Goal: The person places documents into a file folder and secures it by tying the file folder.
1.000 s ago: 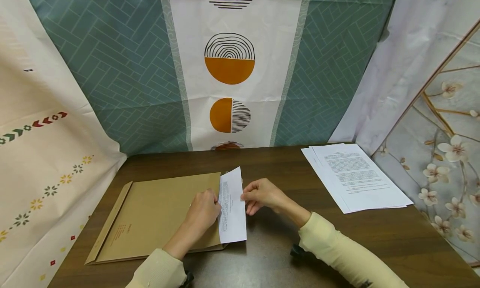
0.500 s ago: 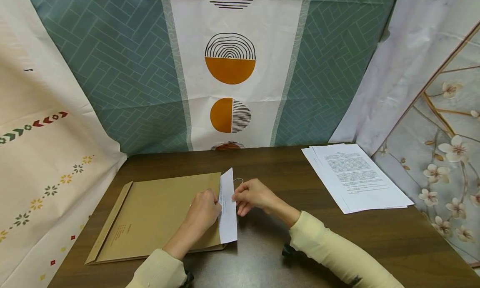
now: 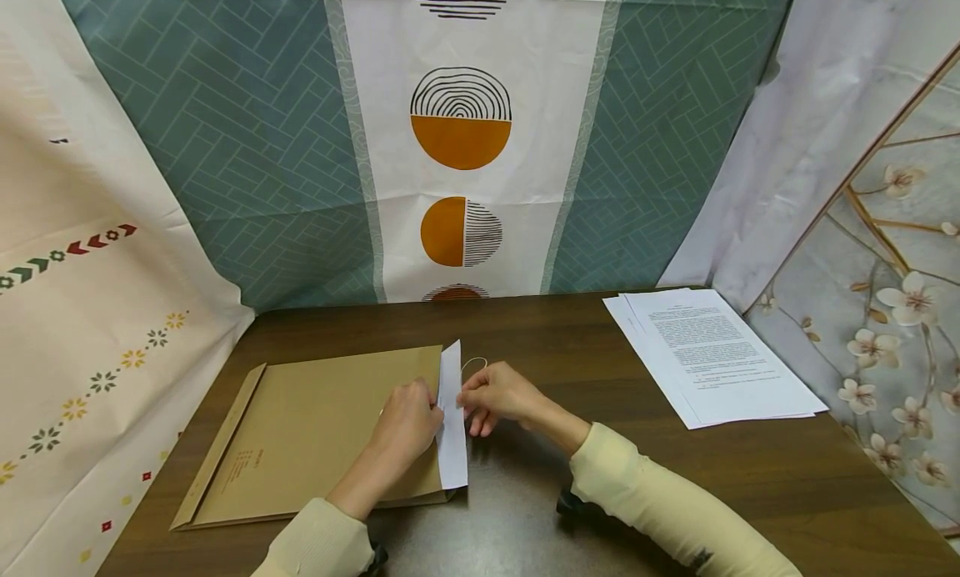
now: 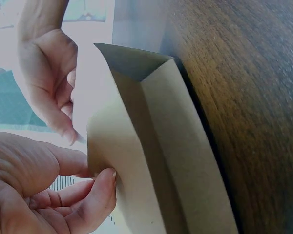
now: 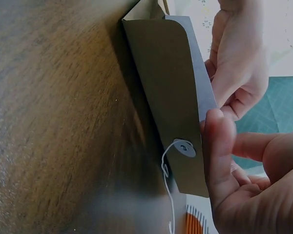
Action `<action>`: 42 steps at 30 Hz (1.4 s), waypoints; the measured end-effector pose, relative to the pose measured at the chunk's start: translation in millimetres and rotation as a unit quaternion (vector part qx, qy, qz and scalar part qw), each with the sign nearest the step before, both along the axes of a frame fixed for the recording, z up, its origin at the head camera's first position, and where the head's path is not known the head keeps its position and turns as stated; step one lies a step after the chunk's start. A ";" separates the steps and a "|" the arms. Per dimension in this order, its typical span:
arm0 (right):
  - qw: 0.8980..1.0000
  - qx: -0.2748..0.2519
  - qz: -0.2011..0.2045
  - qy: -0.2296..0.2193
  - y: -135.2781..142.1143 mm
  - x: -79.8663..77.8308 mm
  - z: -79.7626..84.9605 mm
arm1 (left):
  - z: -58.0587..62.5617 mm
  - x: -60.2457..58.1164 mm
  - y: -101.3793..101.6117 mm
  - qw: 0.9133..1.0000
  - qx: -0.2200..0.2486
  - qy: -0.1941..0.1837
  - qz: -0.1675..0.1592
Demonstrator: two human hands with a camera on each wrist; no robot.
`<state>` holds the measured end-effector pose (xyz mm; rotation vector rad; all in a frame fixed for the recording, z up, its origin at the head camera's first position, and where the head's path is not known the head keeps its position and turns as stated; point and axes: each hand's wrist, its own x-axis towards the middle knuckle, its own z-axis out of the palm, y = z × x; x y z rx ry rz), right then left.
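- Surface: dark brown wood-grain table (image 3: 645,485), glossy at near middle.
- Room: teal cloth (image 3: 262,143) with brick-like linework hangs at the far side, its white centre band (image 3: 390,160) printed with orange-and-black circles; cream cloth (image 3: 82,327) with small coloured motifs on the left, pale blossom-printed cloth (image 3: 885,335) on the right.
- Far right of table: white printed pages (image 3: 712,360), loosely stacked, edges uneven.
- Left of centre: flat brown kraft-paper envelope (image 3: 322,427), folded strip along its left end, mouth facing right.
- White printed paper sheet (image 3: 451,452) sits mostly inside the envelope; a narrow strip juts from the mouth.
- Brown rounded-corner flap (image 5: 166,87) at the mouth carries a small round disc (image 5: 188,150) with thin white string (image 5: 170,192).
- Left hand (image 3: 407,425): thumb and fingers pinch the envelope's upper lip.
- Right hand (image 3: 501,393): thumb and fingers pinch the sheet's right edge.
- Both sleeves (image 3: 318,539) pale yellow fabric.
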<state>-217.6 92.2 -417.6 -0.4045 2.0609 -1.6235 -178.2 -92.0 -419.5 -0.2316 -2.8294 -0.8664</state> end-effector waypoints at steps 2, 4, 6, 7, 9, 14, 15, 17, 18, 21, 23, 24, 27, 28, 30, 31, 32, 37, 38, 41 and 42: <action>1.000 0.013 0.000 0.007 -0.1 -0.6 -1.3 | 0.2 -0.2 0.1 1.000 0.000 -0.004 0.000; 1.000 0.027 0.001 0.013 -0.2 -1.1 -2.3 | 0.7 -0.4 0.3 1.000 0.000 -0.008 0.001; 0.999 0.041 0.000 0.018 -0.3 -1.5 -3.0 | 1.1 -0.4 0.8 1.000 0.002 -0.013 0.002; 0.999 0.049 0.001 0.021 -0.4 -1.8 -3.4 | 1.7 -0.3 1.1 1.000 0.002 -0.014 0.003; 0.998 0.063 0.002 0.026 -0.9 -2.5 -4.2 | 2.2 -0.2 1.4 1.000 0.002 -0.016 0.005; 0.995 0.091 0.009 0.034 -3.8 -5.8 -7.7 | 2.0 -0.2 1.3 1.000 0.002 -0.014 0.003; 0.995 0.096 0.009 0.034 -4.6 -6.5 -8.6 | 2.0 0.0 1.3 1.000 0.002 -0.015 0.002; 0.994 0.106 0.010 0.030 -6.6 -7.9 -10.5 | 1.7 0.1 1.1 1.000 0.000 -0.014 0.000; 0.994 0.110 0.010 0.027 -7.6 -8.6 -11.4 | 1.5 0.2 1.0 1.000 0.000 -0.014 -0.001; 0.992 0.124 0.009 0.019 -11.4 -10.5 -14.5 | 1.3 0.6 1.0 1.000 -0.001 -0.012 -0.003; 0.991 0.131 0.009 0.015 -14.2 -11.6 -15.9 | 1.0 0.7 1.0 1.000 -0.001 -0.010 -0.005; 0.991 0.135 0.009 0.015 -15.7 -12.1 -16.3 | 1.0 0.8 1.1 1.000 -0.001 -0.008 -0.005; 0.990 0.141 0.007 0.014 -20.0 -13.2 -17.5 | 0.9 1.2 1.3 1.000 -0.001 -0.006 -0.006; 0.990 0.142 0.006 0.014 -21.3 -13.7 -17.9 | 1.0 1.3 1.3 1.000 0.000 -0.004 -0.006; 0.989 0.144 0.006 0.015 -23.4 -14.3 -18.4 | 0.6 1.3 1.4 1.000 -0.001 -0.002 -0.006; 0.989 0.145 0.007 0.016 -24.3 -14.7 -18.5 | 0.1 1.1 1.3 1.000 -0.001 -0.001 -0.006; 0.989 0.147 0.009 0.017 -25.2 -15.0 -18.5 | -0.5 1.0 1.5 1.000 -0.001 0.001 -0.006; 0.988 0.151 0.021 0.023 -28.8 -16.7 -18.7 | -1.8 0.2 2.1 1.000 0.001 0.005 -0.007; 0.988 0.150 0.024 0.024 -29.5 -17.0 -19.2 | -1.8 0.3 2.1 1.000 0.002 0.006 -0.008; 0.989 0.141 0.027 0.029 -31.9 -17.8 -21.4 | -1.8 0.6 1.4 1.000 0.002 0.010 -0.010; 0.990 0.138 0.028 0.031 -32.8 -17.8 -21.9 | -1.7 0.9 1.2 1.000 0.001 0.012 -0.011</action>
